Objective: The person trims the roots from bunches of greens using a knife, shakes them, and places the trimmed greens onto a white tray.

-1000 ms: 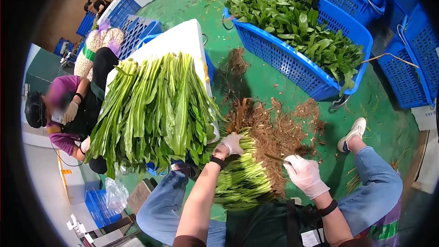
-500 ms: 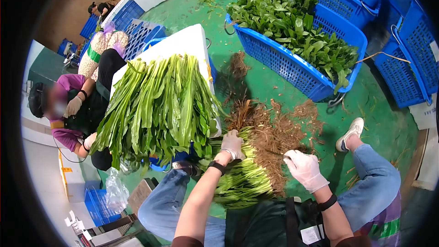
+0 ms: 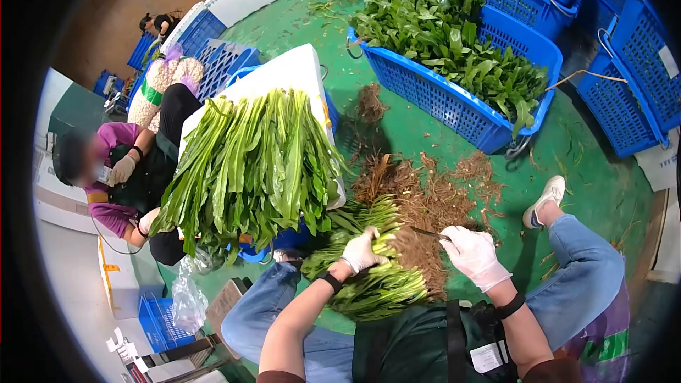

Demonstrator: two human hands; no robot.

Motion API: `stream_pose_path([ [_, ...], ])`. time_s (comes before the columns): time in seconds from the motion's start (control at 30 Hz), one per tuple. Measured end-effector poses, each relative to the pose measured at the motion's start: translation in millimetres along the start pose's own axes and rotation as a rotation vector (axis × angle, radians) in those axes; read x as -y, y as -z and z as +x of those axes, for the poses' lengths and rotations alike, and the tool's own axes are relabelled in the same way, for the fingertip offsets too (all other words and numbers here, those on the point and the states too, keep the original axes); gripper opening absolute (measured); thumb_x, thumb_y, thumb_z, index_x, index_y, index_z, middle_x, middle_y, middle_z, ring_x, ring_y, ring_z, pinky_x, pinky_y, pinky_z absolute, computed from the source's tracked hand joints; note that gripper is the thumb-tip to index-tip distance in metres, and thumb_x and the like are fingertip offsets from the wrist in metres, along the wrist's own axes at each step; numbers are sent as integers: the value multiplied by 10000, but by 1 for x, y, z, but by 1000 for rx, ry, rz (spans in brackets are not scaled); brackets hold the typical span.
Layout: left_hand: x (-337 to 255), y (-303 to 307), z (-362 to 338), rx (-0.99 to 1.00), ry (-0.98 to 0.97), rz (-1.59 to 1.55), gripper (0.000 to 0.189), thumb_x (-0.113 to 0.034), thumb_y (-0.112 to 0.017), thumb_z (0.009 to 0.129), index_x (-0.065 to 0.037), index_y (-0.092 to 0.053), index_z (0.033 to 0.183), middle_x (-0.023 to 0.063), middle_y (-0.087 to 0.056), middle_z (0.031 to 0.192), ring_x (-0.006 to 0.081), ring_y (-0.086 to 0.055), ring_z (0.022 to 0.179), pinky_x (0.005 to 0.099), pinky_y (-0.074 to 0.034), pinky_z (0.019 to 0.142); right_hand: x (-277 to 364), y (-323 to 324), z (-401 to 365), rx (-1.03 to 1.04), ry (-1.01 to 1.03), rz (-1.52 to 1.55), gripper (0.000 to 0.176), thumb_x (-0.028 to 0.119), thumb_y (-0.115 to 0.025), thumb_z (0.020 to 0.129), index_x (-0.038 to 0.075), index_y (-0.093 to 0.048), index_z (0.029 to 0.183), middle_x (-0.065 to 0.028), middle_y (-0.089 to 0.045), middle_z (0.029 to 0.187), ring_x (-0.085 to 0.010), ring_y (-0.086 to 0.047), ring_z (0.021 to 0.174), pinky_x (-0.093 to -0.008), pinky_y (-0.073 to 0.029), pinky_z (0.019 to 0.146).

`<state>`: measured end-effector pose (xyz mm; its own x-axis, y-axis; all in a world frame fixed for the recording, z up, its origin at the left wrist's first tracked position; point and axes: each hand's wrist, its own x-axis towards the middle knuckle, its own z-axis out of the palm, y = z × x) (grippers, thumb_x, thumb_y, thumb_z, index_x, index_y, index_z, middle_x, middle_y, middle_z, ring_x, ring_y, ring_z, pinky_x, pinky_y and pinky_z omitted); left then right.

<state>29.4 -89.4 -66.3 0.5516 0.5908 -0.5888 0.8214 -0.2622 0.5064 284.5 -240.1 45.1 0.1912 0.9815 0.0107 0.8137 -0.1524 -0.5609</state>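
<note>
My left hand (image 3: 363, 250), in a clear glove, is closed around a bunch of long-leaf greens (image 3: 386, 247) with its brown roots (image 3: 409, 247) pointing right. In my gloved right hand (image 3: 472, 257) is a knife (image 3: 430, 232); its dark blade reaches left to the root end of the bunch. Below and around the held bunch lies a pile of the same greens (image 3: 379, 296). Brown root trimmings (image 3: 443, 202) cover the floor just beyond the knife.
Rows of greens (image 3: 259, 163) lie on a white board (image 3: 310, 74) at the left. Farther off, a blue crate (image 3: 440, 110) holds leafy greens, near stacked crates (image 3: 624, 110). A person (image 3: 117, 170) in a purple top sits at the left. My shoe (image 3: 546, 198) rests on the floor.
My left hand has taken hold of a bunch from the pile and raised it slightly. The knife in my right hand now points at its roots.
</note>
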Motion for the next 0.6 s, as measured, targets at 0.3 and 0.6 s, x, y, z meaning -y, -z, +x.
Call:
stream_pose_path([
  [0.3,15,45,34,-2,-88,-356,666,-284,-861,654,24,-571,1167,112,-654,1079,220,-596,1028,311,-447,900,-4,-14,3,16,-7,-30,107,281,-566,897,186,-576,944,-37,-619,786,-240,-638,710,-383,-453,639],
  [0.6,9,77,30,185,-20,-696,494,-125,-791,768,37,-576,1183,44,-652,1093,93,-589,935,246,-486,842,2,-17,4,-39,-77,215,125,228,-616,893,127,-613,966,-67,-667,833,-247,-663,731,-374,-496,642],
])
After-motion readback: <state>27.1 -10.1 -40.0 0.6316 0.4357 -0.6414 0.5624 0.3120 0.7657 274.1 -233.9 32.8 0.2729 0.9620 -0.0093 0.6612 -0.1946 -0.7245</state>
